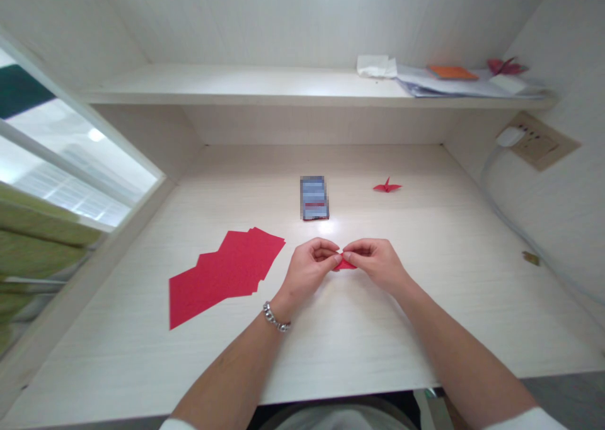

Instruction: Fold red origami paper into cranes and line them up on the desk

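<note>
A small piece of folded red paper (pixel 346 265) is pinched between both hands just above the desk. My left hand (pixel 312 263), a chain bracelet on its wrist, is closed with thumb and fingertips on the paper's left side. From the other side my right hand (pixel 375 260) grips it the same way. The fingers hide most of the paper, so its exact folded shape cannot be made out. Left of my hands lie several fanned-out red paper sheets (pixel 227 269). Beyond my right hand stands a finished red paper crane (pixel 387 186).
A phone (pixel 314 198) with a blurred screen lies beyond my hands on the desk (pixel 350 342). The shelf (pixel 236 83) above bears papers (pixel 425 83), an orange pad (pixel 452 72) and a darker red folded-paper piece (pixel 507 66). A charger (pixel 510 137) and cable occupy the right wall.
</note>
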A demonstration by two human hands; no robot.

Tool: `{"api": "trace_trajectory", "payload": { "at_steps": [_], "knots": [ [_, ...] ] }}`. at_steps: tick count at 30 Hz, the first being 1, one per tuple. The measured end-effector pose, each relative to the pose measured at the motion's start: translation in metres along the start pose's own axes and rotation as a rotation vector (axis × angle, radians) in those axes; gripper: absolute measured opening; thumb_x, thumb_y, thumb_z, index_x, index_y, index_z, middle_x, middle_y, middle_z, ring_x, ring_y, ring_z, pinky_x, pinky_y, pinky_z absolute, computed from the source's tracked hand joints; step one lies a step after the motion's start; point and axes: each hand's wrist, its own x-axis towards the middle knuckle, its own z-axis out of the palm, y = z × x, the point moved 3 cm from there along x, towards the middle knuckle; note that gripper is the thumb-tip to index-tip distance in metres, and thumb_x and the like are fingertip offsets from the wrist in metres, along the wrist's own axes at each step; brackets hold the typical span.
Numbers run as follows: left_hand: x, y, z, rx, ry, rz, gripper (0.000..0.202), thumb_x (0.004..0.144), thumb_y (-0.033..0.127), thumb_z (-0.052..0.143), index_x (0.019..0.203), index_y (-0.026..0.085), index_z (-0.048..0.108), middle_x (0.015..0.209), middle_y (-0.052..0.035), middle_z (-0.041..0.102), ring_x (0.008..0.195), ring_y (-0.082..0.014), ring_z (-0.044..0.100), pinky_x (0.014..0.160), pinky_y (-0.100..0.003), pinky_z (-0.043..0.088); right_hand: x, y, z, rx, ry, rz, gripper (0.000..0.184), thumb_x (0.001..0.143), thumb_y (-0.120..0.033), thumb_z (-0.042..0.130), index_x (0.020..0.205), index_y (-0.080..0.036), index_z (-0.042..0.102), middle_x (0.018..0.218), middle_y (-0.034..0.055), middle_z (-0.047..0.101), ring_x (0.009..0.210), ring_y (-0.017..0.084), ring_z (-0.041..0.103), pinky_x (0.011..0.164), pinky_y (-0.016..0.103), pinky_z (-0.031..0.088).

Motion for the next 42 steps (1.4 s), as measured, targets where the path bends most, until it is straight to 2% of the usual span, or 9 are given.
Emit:
{"api": "trace_trajectory", "payload": {
  "at_steps": [7,14,22,28,35,39,42],
  "knots": [
    [-0.0005,0.0037,0.0012,0.056,0.059,0.017,0.022,0.070,0.024,0.075,0.084,0.012,0.064,0.077,-0.0055,0.070,0.070,-0.0155,0.067,0.064,-0.025,0.055,0.0009,0.0008,0.0005,-0.008,0.009,-0.002,0.020,0.070,-0.033,0.071,0.081,-0.016,0.074,0.077,0.0058,0.074,0.068,0.018,0.067,0.065,0.030,0.052],
    [-0.0001,0.0057,-0.0019,0.081,0.128,0.008,0.022,0.067,0.023,0.076,0.082,0.013,0.065,0.074,-0.0046,0.070,0.068,-0.0163,0.068,0.061,-0.026,0.055,0.0025,0.0052,-0.0031,0.069,0.055,0.028,0.029,0.068,-0.037,0.074,0.086,-0.014,0.073,0.081,0.0076,0.074,0.073,0.020,0.068,0.068,0.032,0.054],
    [-0.0010,0.0069,-0.0004,0.053,0.134,0.016,0.022,0.066,0.025,0.077,0.081,0.013,0.065,0.074,-0.0051,0.070,0.066,-0.0161,0.067,0.060,-0.025,0.054,-0.0003,0.0023,0.0007,0.127,0.034,0.045,0.026,0.066,-0.036,0.077,0.082,-0.015,0.073,0.075,0.0061,0.073,0.069,0.020,0.069,0.067,0.033,0.056],
    [-0.0001,0.0053,-0.0025,0.069,0.146,0.030,0.022,0.067,0.024,0.077,0.082,0.013,0.065,0.074,-0.0052,0.070,0.068,-0.0159,0.067,0.060,-0.024,0.054,0.0029,0.0058,-0.0022,0.217,0.031,0.075,0.032,0.066,-0.037,0.076,0.089,-0.015,0.071,0.073,0.0045,0.072,0.064,0.016,0.067,0.063,0.031,0.055],
    [0.0002,0.0045,-0.0017,0.060,0.137,0.024,0.022,0.067,0.024,0.077,0.082,0.013,0.065,0.073,-0.0048,0.070,0.067,-0.0163,0.068,0.060,-0.025,0.054,0.0034,0.0056,-0.0013,0.128,0.004,0.003,0.037,0.068,-0.040,0.075,0.095,-0.015,0.069,0.078,0.0056,0.072,0.070,0.018,0.067,0.067,0.032,0.054],
    [0.0002,0.0034,-0.0003,0.007,0.117,0.004,0.026,0.066,0.022,0.078,0.085,0.013,0.063,0.073,-0.0054,0.071,0.067,-0.0168,0.069,0.062,-0.026,0.055,0.0013,0.0040,0.0003,0.109,0.024,-0.015,0.032,0.067,-0.038,0.077,0.086,-0.016,0.066,0.074,0.0049,0.070,0.067,0.018,0.066,0.063,0.030,0.052],
    [0.0000,0.0010,-0.0002,-0.002,0.101,0.012,0.028,0.066,0.022,0.078,0.086,0.014,0.061,0.074,-0.0057,0.072,0.068,-0.0171,0.069,0.063,-0.026,0.055,0.0006,0.0041,0.0025,0.114,0.005,-0.024,0.032,0.068,-0.037,0.076,0.089,-0.017,0.064,0.073,0.0039,0.070,0.067,0.018,0.066,0.064,0.030,0.051]
  ]
}}
